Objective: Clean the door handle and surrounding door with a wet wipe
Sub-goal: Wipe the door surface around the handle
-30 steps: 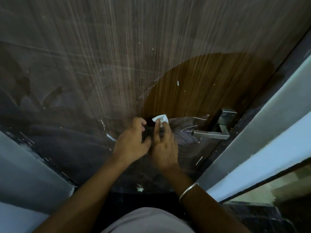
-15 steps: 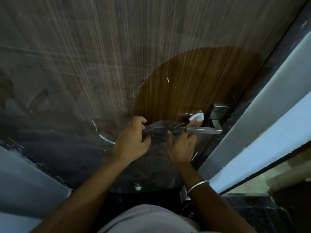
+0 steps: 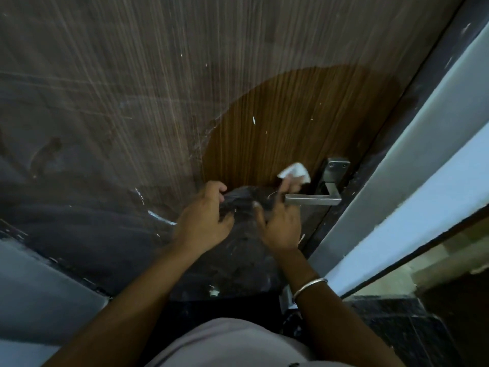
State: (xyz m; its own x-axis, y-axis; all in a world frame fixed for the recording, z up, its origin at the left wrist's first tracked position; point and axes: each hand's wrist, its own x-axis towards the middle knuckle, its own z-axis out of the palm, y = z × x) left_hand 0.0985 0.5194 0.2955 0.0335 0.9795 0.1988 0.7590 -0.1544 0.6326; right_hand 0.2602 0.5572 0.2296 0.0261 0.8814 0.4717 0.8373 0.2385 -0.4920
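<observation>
2 hands meet low on the door [image 3: 277, 115], seen from the head camera looking down its face. Step in hand, as judged: wiping the bare brown wood just beside the door handle [image 3: 312, 200], with the lever itself apparently not yet reached. The right hand [image 3: 280, 226] has its fingers mostly extended upward, the tips pinching a small folded wet wipe [image 3: 295, 171]. The wipe lies against the wood just left of the handle's square plate and above the lever. The outer fingers overlap the lever's free end, though contact cannot be confirmed. The left hand [image 3: 203, 221], fingers curled, grips a bunched dark film [image 3: 242, 200] at the edge of the bare patch, apparently holding it off the wood. 1 metal bangle [image 3: 308, 286] sits on the right wrist. Next move, as judged: carry the wipe right and down onto lever and plate, wrapping it round the bar with firm pressure, while the left hand holds the film clear.
</observation>
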